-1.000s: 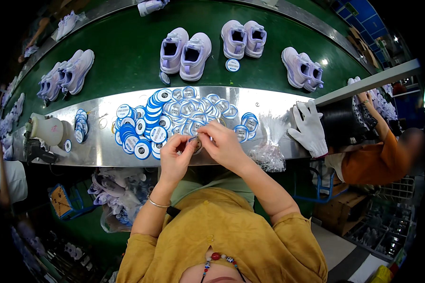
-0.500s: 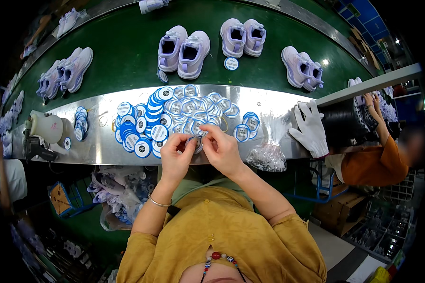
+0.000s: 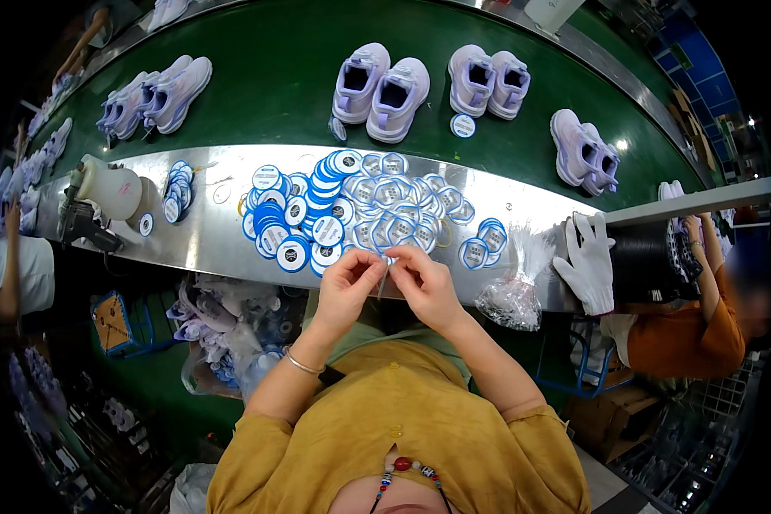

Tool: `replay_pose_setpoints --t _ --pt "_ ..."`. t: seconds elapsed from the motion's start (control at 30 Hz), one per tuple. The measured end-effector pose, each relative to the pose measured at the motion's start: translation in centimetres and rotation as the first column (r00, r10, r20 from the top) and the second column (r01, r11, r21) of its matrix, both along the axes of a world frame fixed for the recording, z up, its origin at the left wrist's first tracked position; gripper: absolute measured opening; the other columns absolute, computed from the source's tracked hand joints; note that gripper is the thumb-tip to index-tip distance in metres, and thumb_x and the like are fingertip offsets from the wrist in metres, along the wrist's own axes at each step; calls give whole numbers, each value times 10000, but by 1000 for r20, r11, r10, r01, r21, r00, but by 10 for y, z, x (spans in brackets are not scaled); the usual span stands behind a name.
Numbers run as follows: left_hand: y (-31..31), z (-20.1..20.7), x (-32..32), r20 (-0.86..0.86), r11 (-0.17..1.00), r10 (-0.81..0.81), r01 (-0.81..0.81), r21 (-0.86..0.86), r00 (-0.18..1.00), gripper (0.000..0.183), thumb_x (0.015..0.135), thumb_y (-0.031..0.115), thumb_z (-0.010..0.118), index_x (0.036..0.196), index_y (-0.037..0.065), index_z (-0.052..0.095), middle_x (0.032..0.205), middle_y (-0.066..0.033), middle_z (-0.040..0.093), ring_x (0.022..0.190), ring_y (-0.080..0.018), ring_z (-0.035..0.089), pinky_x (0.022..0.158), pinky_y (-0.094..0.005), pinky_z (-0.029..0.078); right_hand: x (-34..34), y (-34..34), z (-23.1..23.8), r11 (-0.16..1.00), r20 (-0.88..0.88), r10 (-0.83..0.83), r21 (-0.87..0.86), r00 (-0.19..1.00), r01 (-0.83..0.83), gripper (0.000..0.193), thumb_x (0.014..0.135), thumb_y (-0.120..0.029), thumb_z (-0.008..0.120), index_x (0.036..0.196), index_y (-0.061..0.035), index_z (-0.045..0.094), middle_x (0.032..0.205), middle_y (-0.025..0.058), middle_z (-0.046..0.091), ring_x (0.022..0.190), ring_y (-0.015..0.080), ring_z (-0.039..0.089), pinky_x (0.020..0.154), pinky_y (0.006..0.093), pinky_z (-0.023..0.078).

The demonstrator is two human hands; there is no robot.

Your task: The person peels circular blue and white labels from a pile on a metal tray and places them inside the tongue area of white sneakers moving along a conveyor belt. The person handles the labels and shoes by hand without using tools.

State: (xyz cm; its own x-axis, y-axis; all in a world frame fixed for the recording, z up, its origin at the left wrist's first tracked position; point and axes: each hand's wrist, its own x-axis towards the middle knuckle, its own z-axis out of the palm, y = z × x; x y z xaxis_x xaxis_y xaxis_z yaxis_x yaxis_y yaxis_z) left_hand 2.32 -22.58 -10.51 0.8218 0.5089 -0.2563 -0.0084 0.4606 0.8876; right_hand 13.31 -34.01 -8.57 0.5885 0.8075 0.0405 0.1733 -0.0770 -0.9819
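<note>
My left hand (image 3: 351, 287) and my right hand (image 3: 426, 287) meet over the near edge of the metal bench, fingertips pinched. Between them is a round tag (image 3: 383, 281), seen almost edge-on and partly hidden by my fingers. The left thumb and fingers grip its left side; my right fingertips pinch at its upper part, where a thin string may be, too small to make out. Just beyond lie a heap of blue-rimmed round tags (image 3: 293, 254) and a heap of round tags in clear wrapping (image 3: 394, 193).
A clear bag of thin plastic fasteners (image 3: 512, 300) and a white glove (image 3: 588, 264) lie right. Far left stands a tag gun (image 3: 86, 224) by a white container (image 3: 111, 190). Pale lilac shoes (image 3: 398, 101) stand on the green belt (image 3: 274, 103). Co-workers sit at both sides.
The whole view has shifted, so the bench and shoes appear farther right. The tag between my hands has turned from a tilted face to nearly edge-on, and my right fingertips have moved up it.
</note>
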Motion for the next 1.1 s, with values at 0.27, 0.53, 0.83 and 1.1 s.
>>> replay_pose_setpoints --t 0.27,0.53,0.83,1.1 --pt "11 1 -18 -26 934 47 -35 356 999 78 921 80 586 917 2 586 754 12 579 653 -44 520 559 -184 416 5 13 -6 967 -262 154 -157 953 -200 123 827 -102 633 880 3 600 657 4 564 583 45 497 535 212 410" --pt "46 -2 -12 -73 239 530 -67 969 845 216 810 185 713 825 11 587 796 -98 550 727 -240 520 617 -338 427 -3 24 -8 981 -218 57 -169 974 -95 75 834 -81 610 828 -7 602 637 -9 553 570 34 471 521 214 392" --pt "59 -11 -7 -229 349 522 39 936 821 270 767 183 751 774 11 543 749 -92 549 690 -220 523 596 -339 432 -4 26 -10 983 -235 17 -175 972 -59 86 841 -80 610 814 0 596 634 -18 531 567 27 450 514 205 374" --pt "49 -2 -11 -48 660 317 -184 728 947 87 846 6 639 920 -21 601 830 -37 580 689 -86 562 573 -207 455 0 28 -7 999 -430 -48 -30 901 39 77 871 -83 629 855 -14 601 745 -38 558 656 26 480 594 187 396"
